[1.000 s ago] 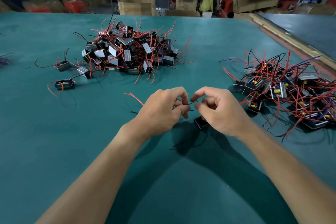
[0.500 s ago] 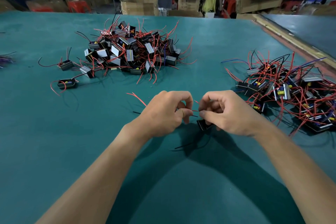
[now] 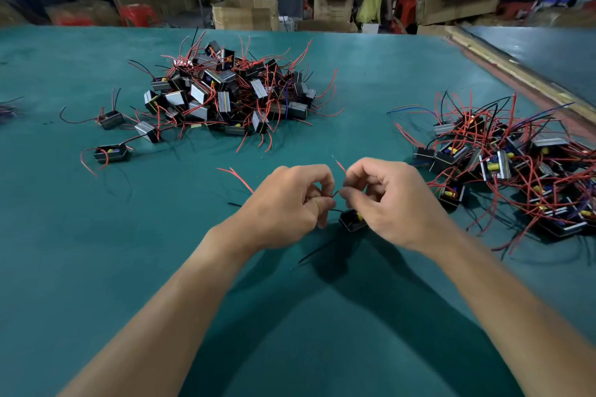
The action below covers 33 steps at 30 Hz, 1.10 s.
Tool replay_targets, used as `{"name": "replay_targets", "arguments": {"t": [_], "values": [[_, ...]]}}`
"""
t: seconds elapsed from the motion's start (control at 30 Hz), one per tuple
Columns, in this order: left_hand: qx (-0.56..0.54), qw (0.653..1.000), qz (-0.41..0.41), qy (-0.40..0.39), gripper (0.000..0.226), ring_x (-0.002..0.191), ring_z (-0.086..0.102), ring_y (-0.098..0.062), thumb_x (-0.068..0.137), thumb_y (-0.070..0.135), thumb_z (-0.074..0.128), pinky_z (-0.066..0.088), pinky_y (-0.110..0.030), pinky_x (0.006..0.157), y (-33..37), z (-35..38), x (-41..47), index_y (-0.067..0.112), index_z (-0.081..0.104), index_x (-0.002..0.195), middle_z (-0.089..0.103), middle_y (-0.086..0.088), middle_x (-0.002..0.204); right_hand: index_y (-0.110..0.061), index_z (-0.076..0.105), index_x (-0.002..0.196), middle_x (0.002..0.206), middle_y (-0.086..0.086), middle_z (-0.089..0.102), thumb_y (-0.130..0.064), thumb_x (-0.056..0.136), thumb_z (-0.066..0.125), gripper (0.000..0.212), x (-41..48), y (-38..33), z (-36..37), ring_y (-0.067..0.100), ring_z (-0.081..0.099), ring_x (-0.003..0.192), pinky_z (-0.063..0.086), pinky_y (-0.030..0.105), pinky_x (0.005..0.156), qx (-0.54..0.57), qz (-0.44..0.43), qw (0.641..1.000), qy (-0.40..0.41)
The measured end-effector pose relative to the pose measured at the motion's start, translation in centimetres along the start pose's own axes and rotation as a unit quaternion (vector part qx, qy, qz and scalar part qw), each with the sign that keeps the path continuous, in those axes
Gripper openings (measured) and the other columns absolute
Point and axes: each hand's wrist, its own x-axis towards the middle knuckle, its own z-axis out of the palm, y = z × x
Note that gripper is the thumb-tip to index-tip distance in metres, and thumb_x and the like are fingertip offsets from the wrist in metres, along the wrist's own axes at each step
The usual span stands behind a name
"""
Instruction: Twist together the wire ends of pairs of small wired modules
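Bench (image 3: 96, 267): teal, matte, cloth-like top.
Near-edge centre: left hand (image 3: 287, 203) and right hand (image 3: 396, 203), each grip pinching thin red wire ends (image 3: 335, 194) between thumb and forefinger.
Module (image 3: 351, 221): small black box, just beneath the right hand.
2 tangled lots of boxy modules with red and black leads: far heap (image 3: 225, 97) at centre, right heap (image 3: 516, 164) at the right edge.
Cartons (image 3: 245, 14): brown cardboard, beyond the far edge; contents not discernible.

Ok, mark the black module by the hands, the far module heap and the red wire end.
Small black plastic module (image 3: 350, 222): head view, front wall.
Far heap of red-wired black modules (image 3: 224, 101): head view, a central module.
Thin red wire end (image 3: 339, 166): head view, upper stretch.
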Motion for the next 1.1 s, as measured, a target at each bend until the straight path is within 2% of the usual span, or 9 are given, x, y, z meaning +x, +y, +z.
{"name": "replay_targets", "arguments": {"t": [0.17,0.27,0.37,0.53,0.6,0.7,0.77,0.9,1.1], "values": [[-0.004,1.000,0.001,0.020,0.008,0.039,0.043,-0.007,0.094,0.022,0.060,0.030,-0.012,0.045,0.0,0.5,0.0,0.022,0.056,0.087,0.067,0.003,0.055,-0.022,0.064,0.073,0.064,-0.008,0.066,-0.016,0.082,0.070,0.012,0.0,-0.1,-0.4,0.011,0.047,0.045,0.038,0.022,0.046,0.024,0.015,1.000,-0.001],[-0.002,0.999,-0.003,0.036,0.008,0.036,0.042,-0.009,0.096,0.021,0.056,0.030,-0.012,0.041,-0.1,0.5,0.0,0.024,0.058,0.089,0.066,0.001,0.053,-0.023,0.063,0.081,0.067,-0.004,0.070,-0.012,0.086,0.065,0.012,0.0,-0.1,-0.3,0.015,0.056,0.048,0.052,0.035,0.049,0.057,0.032,0.998,0.016],[-0.010,0.998,-0.011,0.054,0.009,0.035,0.041,-0.011,0.097,0.018,0.053,0.032,-0.015,0.039,-0.4,0.4,0.1,0.025,0.057,0.094,0.066,0.002,0.053,-0.025,0.060,0.090,0.064,-0.005,0.070,-0.008,0.089,0.062,0.017,0.2,0.1,-0.3,0.026,0.060,0.046,0.055,0.043,0.052,0.046,0.057,0.997,0.024],[-0.045,0.995,-0.028,0.089,0.005,0.038,0.037,-0.016,0.097,0.021,0.053,0.035,-0.021,0.039,-0.5,0.5,0.3,0.025,0.055,0.101,0.070,0.007,0.060,-0.024,0.065,0.089,0.059,0.000,0.069,-0.006,0.091,0.058,0.019,0.1,0.0,-0.3,0.018,0.056,0.037,0.050,0.029,0.044,0.064,0.094,0.994,0.000],[-0.087,0.990,-0.047,0.101,0.002,0.039,0.035,-0.016,0.098,0.021,0.054,0.033,-0.020,0.040,-0.4,0.6,0.5,0.023,0.056,0.097,0.072,0.006,0.063,-0.024,0.065,0.090,0.060,0.001,0.070,-0.005,0.092,0.057,0.020,0.0,-0.1,-0.1,0.017,0.053,0.035,0.048,0.027,0.043,0.070,0.097,0.993,-0.012],[-0.152,0.977,-0.104,0.112,0.007,0.043,0.041,-0.020,0.098,0.021,0.057,0.039,-0.027,0.043,-0.3,0.7,0.7,0.021,0.054,0.092,0.074,0.003,0.067,-0.021,0.064,0.094,0.061,0.001,0.071,-0.004,0.093,0.056,0.019,0.0,-0.4,0.0,0.017,0.052,0.035,0.046,0.024,0.044,0.080,0.095,0.992,-0.024],[-0.182,0.969,-0.126,0.115,0.010,0.040,0.044,-0.018,0.098,0.021,0.058,0.038,-0.022,0.042,-0.3,0.7,0.8,0.018,0.055,0.089,0.075,0.004,0.069,-0.021,0.064,0.095,0.063,0.000,0.072,-0.004,0.093,0.056,0.019,0.0,-0.5,0.0,0.016,0.052,0.035,0.046,0.022,0.045,0.083,0.093,0.992,-0.036],[-0.218,0.962,-0.109,0.120,0.016,0.037,0.045,-0.009,0.096,0.015,0.061,0.037,-0.016,0.040,-0.2,0.6,0.8,0.014,0.064,0.081,0.074,0.004,0.067,-0.021,0.062,0.096,0.067,-0.001,0.074,-0.005,0.095,0.055,0.018,-0.2,-0.8,-0.1,0.014,0.053,0.036,0.045,0.019,0.047,0.071,0.084,0.990,-0.091],[-0.233,0.957,-0.099,0.145,0.017,0.041,0.043,-0.010,0.092,0.017,0.068,0.038,-0.019,0.043,-0.1,1.0,0.8,0.021,0.072,0.076,0.065,0.010,0.059,-0.018,0.056,0.090,0.068,-0.003,0.075,-0.008,0.096,0.057,0.012,-0.3,-1.0,0.1,0.015,0.052,0.036,0.043,0.024,0.042,0.057,0.090,0.989,-0.107]]}}
